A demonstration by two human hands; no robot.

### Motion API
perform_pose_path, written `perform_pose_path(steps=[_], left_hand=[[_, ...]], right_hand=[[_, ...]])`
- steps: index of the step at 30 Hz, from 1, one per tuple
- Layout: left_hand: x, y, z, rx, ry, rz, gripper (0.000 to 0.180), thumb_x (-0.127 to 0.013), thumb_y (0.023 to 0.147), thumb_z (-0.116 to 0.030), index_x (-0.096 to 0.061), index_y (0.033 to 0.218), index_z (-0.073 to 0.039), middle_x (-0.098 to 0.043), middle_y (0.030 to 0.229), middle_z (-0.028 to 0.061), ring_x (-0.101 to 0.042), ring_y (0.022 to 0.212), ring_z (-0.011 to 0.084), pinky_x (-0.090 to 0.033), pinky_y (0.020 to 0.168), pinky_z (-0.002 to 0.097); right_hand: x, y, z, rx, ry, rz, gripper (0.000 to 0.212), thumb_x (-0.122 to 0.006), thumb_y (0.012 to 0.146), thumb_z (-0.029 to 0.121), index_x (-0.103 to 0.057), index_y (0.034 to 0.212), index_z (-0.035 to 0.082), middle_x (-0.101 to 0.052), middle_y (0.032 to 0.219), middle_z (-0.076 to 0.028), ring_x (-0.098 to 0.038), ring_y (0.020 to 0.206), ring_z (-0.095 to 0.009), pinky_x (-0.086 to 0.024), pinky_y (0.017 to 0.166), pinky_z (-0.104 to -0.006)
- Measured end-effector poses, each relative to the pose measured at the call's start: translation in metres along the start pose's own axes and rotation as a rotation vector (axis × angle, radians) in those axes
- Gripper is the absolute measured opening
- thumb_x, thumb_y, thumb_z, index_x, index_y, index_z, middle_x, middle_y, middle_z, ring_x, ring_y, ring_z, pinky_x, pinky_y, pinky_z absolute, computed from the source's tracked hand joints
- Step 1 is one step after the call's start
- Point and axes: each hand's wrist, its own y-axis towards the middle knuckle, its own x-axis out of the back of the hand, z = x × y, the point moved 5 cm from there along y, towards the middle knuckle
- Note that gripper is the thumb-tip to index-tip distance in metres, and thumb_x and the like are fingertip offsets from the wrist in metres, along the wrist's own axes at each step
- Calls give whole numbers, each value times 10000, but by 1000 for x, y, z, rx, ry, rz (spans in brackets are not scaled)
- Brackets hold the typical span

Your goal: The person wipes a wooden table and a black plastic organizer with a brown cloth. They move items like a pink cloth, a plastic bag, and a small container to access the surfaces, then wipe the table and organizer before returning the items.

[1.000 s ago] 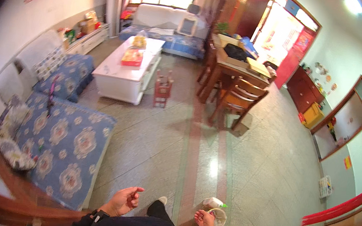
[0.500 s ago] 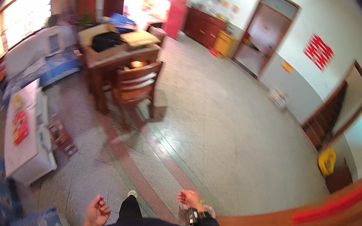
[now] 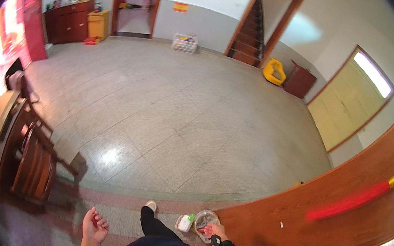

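Observation:
My left hand (image 3: 95, 227) is raised at the lower left, palm partly showing. Its fingers are loosely bent, and nothing is seen in them. My right hand (image 3: 215, 230) appears beside a waste bin (image 3: 206, 218) with a clear liner, overlapping its rim in the picture. The right fingers are half curled with no object visible in them; whether they touch the bin cannot be made out. Just left of the bin, a white bottle with a green cap (image 3: 186, 223) stands near the floor. Dark cuffs and wrist devices show on both arms.
A wooden door or panel (image 3: 263, 226) with a red hanging strip (image 3: 350, 203) fills the right. To the left stand a wooden chair (image 3: 37, 164) and table. Across the tiled floor are a white basket (image 3: 184, 43), a yellow child's seat (image 3: 274, 72), a staircase and cabinets.
My view has swung to the right, so the table and chair moved to the left edge. The yellow door at right and the bottle by the bin came into sight. Both hands still hang loosely.

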Motion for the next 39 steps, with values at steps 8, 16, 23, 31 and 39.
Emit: perform_pose_path(steps=[8, 16, 23, 31, 39], left_hand=[[-227, 183, -7, 253, 102, 38, 343, -569, 938, -274, -438, 637, -179, -382, 564, -62, -380, 481, 103, -300, 494, 270], [-408, 353, 6, 372, 288, 60, 369, -596, 931, -214, -393, 625, -182, -317, 532, -70, -329, 458, 77, -270, 463, 247], [-582, 505, 6, 403, 407, 84, 363, -576, 879, -14, -340, 643, -157, -266, 552, -63, -249, 451, 74, -230, 452, 249], [-764, 623, -34, 250, 558, 210, 493, -561, 817, 110, -237, 602, -193, -220, 584, -69, -202, 479, 88, -192, 476, 270], [-828, 721, -174, 39, 325, 74, 453, -569, 833, 97, -273, 642, -188, -291, 573, -56, -244, 457, 74, -194, 445, 264]], right_hand=[[-40, 90, 97, 51, 208, -89, 163, -608, 898, 191, -613, 870, 31, -649, 774, -125, -634, 616, -245, -547, 526, -363], [-90, 168, 270, 72, 340, -144, 236, -626, 920, 222, -603, 1090, 61, -655, 957, -97, -643, 814, -232, -565, 721, -402], [-89, 258, 356, 276, -314, -117, 170, -615, 889, 202, -591, 923, 37, -630, 876, -112, -616, 795, -244, -537, 695, -390], [-166, 311, 490, -154, 748, -355, 146, -491, 922, 123, -568, 920, -2, -616, 793, -140, -603, 675, -298, -536, 611, -425], [-431, 500, 841, -61, 128, -30, 156, -500, 927, 139, -572, 946, 2, -630, 828, -144, -617, 698, -304, -548, 642, -434]])
